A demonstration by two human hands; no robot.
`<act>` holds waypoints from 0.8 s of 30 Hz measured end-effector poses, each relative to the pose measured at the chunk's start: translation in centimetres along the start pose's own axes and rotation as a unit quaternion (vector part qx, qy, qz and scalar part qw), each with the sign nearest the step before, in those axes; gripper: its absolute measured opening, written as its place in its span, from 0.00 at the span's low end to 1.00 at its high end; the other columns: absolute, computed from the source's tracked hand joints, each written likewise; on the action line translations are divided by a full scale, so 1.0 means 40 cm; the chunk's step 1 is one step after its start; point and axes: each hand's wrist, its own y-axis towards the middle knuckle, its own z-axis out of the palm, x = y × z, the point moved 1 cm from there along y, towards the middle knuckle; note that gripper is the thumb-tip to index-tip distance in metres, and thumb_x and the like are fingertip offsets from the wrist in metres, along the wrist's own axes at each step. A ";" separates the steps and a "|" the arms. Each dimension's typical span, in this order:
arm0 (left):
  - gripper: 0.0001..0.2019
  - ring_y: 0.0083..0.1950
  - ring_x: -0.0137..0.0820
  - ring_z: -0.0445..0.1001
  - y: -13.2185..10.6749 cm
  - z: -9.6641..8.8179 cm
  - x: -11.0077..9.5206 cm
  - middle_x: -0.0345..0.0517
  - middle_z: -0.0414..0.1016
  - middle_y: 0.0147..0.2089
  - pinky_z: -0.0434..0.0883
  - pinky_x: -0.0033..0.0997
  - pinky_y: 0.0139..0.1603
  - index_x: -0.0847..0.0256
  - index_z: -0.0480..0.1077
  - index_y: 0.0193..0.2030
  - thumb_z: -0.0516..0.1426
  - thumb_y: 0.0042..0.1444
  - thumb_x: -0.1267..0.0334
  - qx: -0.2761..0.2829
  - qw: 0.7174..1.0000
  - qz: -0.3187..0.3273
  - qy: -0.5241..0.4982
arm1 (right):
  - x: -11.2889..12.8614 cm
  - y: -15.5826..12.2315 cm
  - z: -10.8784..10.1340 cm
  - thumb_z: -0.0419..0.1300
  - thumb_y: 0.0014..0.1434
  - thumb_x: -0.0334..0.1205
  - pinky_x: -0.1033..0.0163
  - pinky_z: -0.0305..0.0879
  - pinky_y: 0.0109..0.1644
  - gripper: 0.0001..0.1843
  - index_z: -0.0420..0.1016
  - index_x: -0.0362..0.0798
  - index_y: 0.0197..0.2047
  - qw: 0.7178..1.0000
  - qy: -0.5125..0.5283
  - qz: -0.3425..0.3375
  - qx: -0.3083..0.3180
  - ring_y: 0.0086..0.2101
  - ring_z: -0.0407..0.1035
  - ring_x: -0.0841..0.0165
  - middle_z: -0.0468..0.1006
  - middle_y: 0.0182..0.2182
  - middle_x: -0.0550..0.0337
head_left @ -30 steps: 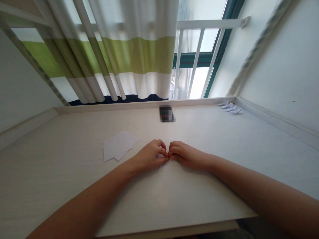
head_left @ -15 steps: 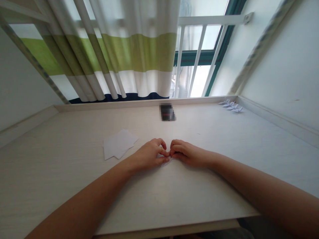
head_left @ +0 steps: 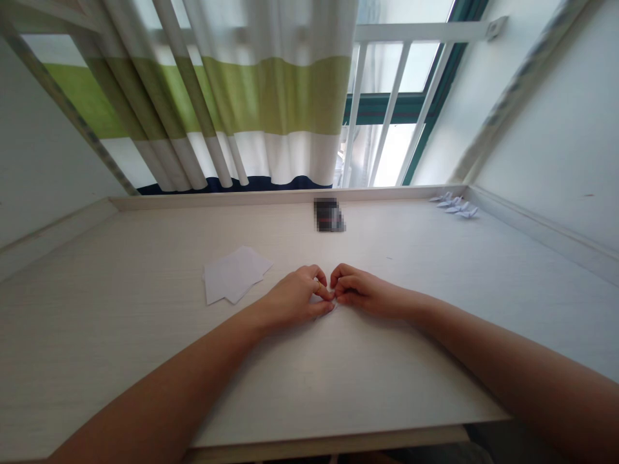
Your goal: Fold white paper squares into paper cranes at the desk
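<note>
Near the middle of the white table, my left hand and my right hand meet fingertip to fingertip. Between them is a small piece of folded white paper, mostly covered by the fingers. The left thumb and index finger pinch it from the left; a ring is on one finger of that hand. From the right, the right thumb and fingertips press on the same paper. Its exact folded shape is hidden. Several loose sheets of white paper lie overlapping to the left of my left hand.
Several small folded paper figures stand in the far right corner of the table. A dark, pixelated object lies near the back ledge. Behind are a striped curtain and a white railing before a window.
The whole view has shifted slightly. The left thumb has moved in closer to the right fingertips, and less of the folded paper shows. Both hands stay on it.
</note>
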 end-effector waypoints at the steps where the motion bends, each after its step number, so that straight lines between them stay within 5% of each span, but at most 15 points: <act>1: 0.10 0.41 0.30 0.66 0.000 0.001 0.000 0.44 0.66 0.42 0.63 0.30 0.45 0.56 0.75 0.35 0.54 0.49 0.59 -0.001 1.000 -0.001 0.003 | -0.001 0.000 0.000 0.51 0.54 0.29 0.63 0.62 0.42 0.06 0.68 0.43 0.29 1.000 0.002 0.001 0.001 0.35 0.63 0.71 0.65 0.36 0.55; 24: 0.11 0.39 0.30 0.67 0.006 0.011 -0.002 0.42 0.66 0.40 0.63 0.29 0.44 0.55 0.75 0.32 0.55 0.47 0.54 -0.015 0.999 -0.033 0.001 | 0.020 0.014 -0.003 0.53 0.50 0.28 0.66 0.61 0.35 0.07 0.61 0.45 0.23 0.999 0.004 0.053 0.008 0.30 0.60 0.73 0.64 0.32 0.58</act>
